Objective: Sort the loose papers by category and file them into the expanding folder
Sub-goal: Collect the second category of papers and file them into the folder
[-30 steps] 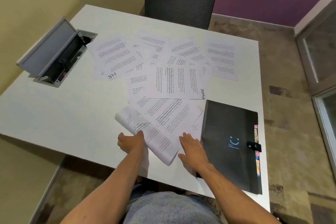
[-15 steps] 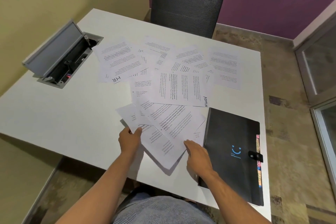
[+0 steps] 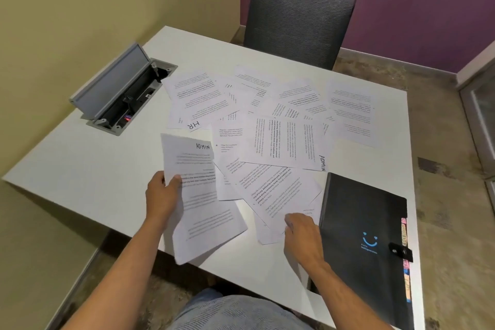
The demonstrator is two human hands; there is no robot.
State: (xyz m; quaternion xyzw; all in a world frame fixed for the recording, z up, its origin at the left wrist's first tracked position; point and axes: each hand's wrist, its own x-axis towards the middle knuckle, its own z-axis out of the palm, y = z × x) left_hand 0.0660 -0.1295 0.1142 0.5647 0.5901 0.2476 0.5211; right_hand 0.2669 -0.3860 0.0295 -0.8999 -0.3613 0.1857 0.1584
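Several loose printed sheets [image 3: 267, 112] lie fanned over the white table [image 3: 80, 163]; one reads "HR" [image 3: 193, 125], another "ADMIN" [image 3: 322, 163]. My left hand [image 3: 160, 194] grips the left edge of a sheet marked "ADMIN" [image 3: 198, 195] and holds it lifted off the table near the front edge. My right hand [image 3: 301, 232] rests with curled fingers on the nearest sheet [image 3: 270, 193] of the pile; whether it pinches that sheet is unclear. The black expanding folder [image 3: 361, 222] lies closed at the right, its clasp [image 3: 400, 251] fastened, coloured tabs along its right side.
A grey cable box [image 3: 117, 88] with its lid raised is set into the table at the far left. A dark mesh chair [image 3: 297, 24] stands behind the table. The yellow wall runs along the left.
My left hand has lifted the "ADMIN" sheet out from under the near papers and swung it left and up. My right hand stayed on the near sheet beside the folder.
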